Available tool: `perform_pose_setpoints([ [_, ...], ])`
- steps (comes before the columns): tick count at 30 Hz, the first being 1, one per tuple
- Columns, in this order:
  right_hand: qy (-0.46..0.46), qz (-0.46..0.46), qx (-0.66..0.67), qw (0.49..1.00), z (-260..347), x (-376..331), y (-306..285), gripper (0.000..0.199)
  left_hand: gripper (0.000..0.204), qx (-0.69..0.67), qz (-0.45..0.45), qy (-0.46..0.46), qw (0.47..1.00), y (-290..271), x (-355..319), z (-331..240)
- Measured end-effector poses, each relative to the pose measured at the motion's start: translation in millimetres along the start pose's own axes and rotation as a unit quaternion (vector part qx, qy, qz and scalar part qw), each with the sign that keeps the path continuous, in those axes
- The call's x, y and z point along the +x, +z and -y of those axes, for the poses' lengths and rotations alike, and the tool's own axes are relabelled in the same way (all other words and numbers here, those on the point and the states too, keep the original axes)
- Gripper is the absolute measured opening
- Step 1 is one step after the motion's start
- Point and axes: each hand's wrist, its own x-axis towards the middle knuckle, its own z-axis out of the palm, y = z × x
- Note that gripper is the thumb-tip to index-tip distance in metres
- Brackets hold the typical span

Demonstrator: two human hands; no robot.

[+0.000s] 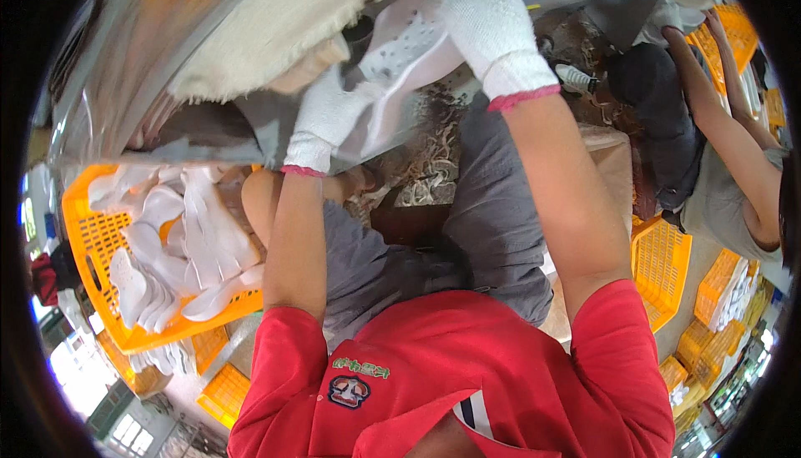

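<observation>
A white, curved, sole-shaped moulded piece [405,53] with a scatter of dark dots or holes is held up between my two gloved hands. My right hand [492,37], in a white knit glove with a pink cuff, grips its far right end. On its near left edge my left hand [327,120] closes, gloved the same way. Just left of the piece is a large cream, fuzzy-edged buffing wheel [284,28]; a tan stub [313,66] sticks out near it. Whether piece and wheel touch I cannot tell.
An orange plastic basket [100,241] full of white moulded pieces [188,241] stands at my left. Grey metal housing [259,124] surrounds the wheel. Pale shavings [430,183] litter the floor below. At right, another person [734,183] works near more orange baskets [659,266].
</observation>
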Motion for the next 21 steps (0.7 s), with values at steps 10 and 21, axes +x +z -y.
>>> perform_pose_setpoints([
  [10,-0.050,0.084,0.068,0.993,41,-97,-88,0.086,0.036,-0.634,-0.029,-0.175,0.753,88,14,-68],
  [21,-0.110,-0.052,0.178,0.977,105,-126,-32,0.061,0.070,-0.865,0.063,-0.237,0.438,45,-25,-21],
])
